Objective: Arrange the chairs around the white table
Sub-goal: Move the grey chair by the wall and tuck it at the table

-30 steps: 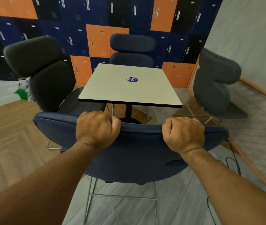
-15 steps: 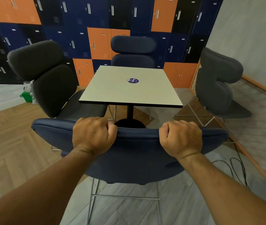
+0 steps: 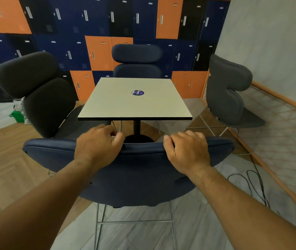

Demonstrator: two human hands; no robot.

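The white square table [image 3: 125,105] stands in the middle on a black pedestal. Right in front of me is the back of a dark blue chair [image 3: 134,174] facing the table's near edge. My left hand [image 3: 98,143] and my right hand [image 3: 186,150] both curl over the top edge of its backrest. A black chair [image 3: 40,98] stands at the table's left side. Another blue chair [image 3: 137,62] sits at the far side. To the right, a grey chair [image 3: 228,94] stands a little apart from the table, turned side-on.
Blue, black and orange lockers [image 3: 98,55] fill the back wall. A black cable [image 3: 251,183] loops on the floor at the right near a wooden floor strip. A green bag [image 3: 17,116] lies on the floor at the left behind the black chair.
The blue chair's back has stayed in my hands just short of the table. The fingers of my left hand sit looser on the top edge than before.
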